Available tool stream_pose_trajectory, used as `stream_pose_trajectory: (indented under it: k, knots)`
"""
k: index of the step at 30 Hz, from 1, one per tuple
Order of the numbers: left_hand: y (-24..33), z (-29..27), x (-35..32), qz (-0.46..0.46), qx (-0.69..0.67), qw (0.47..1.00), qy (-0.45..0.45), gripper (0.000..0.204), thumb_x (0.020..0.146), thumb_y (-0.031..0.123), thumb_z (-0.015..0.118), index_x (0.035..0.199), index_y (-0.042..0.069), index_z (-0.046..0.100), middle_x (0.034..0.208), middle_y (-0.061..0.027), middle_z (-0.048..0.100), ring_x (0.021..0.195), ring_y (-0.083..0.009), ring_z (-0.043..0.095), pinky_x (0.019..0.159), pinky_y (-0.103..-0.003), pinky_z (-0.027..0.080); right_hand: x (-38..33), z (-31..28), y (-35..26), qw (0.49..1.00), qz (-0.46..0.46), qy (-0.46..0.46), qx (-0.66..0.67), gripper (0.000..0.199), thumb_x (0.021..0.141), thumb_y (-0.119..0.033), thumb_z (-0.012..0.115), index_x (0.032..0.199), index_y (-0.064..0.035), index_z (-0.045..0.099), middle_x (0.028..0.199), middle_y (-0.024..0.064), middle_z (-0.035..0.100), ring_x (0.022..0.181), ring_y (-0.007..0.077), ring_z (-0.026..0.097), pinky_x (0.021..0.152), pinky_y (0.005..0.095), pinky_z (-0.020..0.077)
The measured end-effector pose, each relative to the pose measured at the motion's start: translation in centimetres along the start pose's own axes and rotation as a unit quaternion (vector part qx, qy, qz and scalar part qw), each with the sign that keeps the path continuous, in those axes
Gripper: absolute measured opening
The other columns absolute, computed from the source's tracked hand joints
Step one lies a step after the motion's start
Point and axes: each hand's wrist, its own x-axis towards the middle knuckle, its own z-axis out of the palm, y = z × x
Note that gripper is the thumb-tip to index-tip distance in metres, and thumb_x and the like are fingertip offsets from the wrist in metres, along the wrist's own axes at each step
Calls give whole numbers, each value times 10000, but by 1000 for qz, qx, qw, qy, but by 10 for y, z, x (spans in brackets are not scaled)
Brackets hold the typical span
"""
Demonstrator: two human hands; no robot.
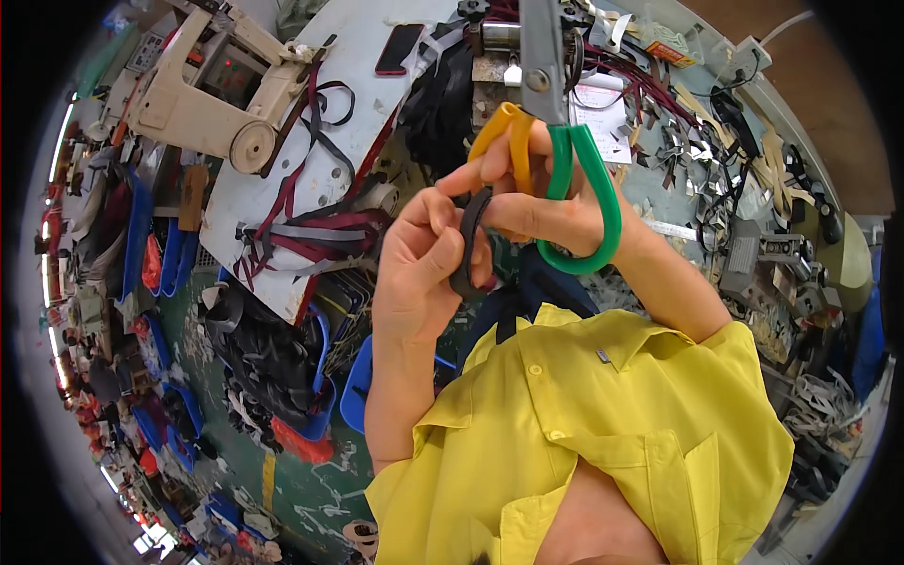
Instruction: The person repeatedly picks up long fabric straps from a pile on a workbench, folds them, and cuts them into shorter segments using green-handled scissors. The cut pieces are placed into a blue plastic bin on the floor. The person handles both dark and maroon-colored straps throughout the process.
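My right hand [546, 202] grips a pair of scissors [556, 141] with one yellow and one green handle loop, the steel blades pointing up toward the bench. My left hand [419, 268] pinches a dark strap piece [468, 240] close beside the right hand, and the fingers of both hands touch the strap. A yellow shirt [603, 433] fills the lower part of the view.
A cream sewing machine [202, 89] stands on a white table [348, 85] with maroon and grey straps and a dark phone [398, 49]. Blue bins [315, 414] of dark parts sit on the green floor. A cluttered bench [716, 160] holds scraps and tools at right.
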Motion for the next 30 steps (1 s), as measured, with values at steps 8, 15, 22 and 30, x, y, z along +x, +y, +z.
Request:
stream_pose_trajectory:
  k: [8, 15, 22, 30]
  knots:
    - [-10, 8, 8, 140, 229, 961, 69, 249, 872, 110, 612, 1075, -25, 562, 915, -48, 603, 781, -84, 565, 670, -223, 462, 3, 11, -19, 985, -104, 92, -105, 226, 726, -107, 711, 809, -21, 520, 661, -15, 512, 602, 46, 463, 537, 207, 400]
    - [-6, 20, 4, 120, 343, 920, 149, 185, 805, 23, 675, 961, -60, 622, 776, -33, 634, 699, -73, 581, 628, -193, 457, -8, -14, -5, 975, -61, 74, -200, 260, 793, -95, 661, 1009, 5, 555, 806, -7, 568, 666, 37, 478, 603, 178, 394]
    - [-22, 15, 30, 92, 343, 912, 205, 162, 790, 60, 706, 893, -49, 645, 736, -17, 628, 642, -39, 534, 583, -165, 408, -59, -53, 52, 950, 87, -51, -294, 946, 685, -818, 418, 1106, 26, 487, 936, 98, 459, 801, 193, 466, 725, 313, 396]
    - [-59, 19, 64, 49, 361, 913, 185, 156, 792, 63, 698, 879, -53, 641, 730, -28, 630, 608, -43, 539, 549, -172, 412, -70, -78, 72, 965, 76, 41, -249, 847, 686, -789, 465, 954, 12, 527, 710, 60, 469, 653, 170, 476, 594, 304, 397]
